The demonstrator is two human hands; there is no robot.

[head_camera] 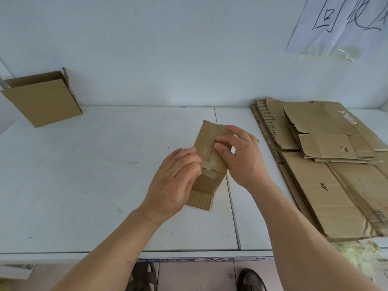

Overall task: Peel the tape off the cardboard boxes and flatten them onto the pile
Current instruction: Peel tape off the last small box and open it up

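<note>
Left hand (176,181) is clamped on the small box (210,160), fingers curled against its left side up by the taped seam, the back of the hand facing the camera and the wrist angling down toward seven o'clock. Right hand (241,156) sits on the other side at three o'clock from the seam, thumb and forefinger bent and pressed onto the top face right beside the strip of clear tape (206,151); the remaining fingers arch loosely above the cardboard. Whether those fingertips have actually nipped a tape edge, I cannot tell. Both forearms come in bare from the bottom corners, converging on the box.

The box lies in the middle of the white table (84,175), long axis running from about one o'clock down to seven, its ribbed lower flap poking out beneath the left palm. The tape runs along the centre seam, with a short piece crossing it near the left fingertips.

Out at three o'clock, well apart from the hands, the pile of flattened cardboard (327,175) spreads across the right side of the table. Over at ten o'clock an open box (42,97) leans against the wall (168,49). Up at one o'clock a sheet of paper (340,24) with handwritten characters is stuck to the wall. Down at six o'clock, two sandalled feet (144,278) show on the floor below the table edge.
</note>
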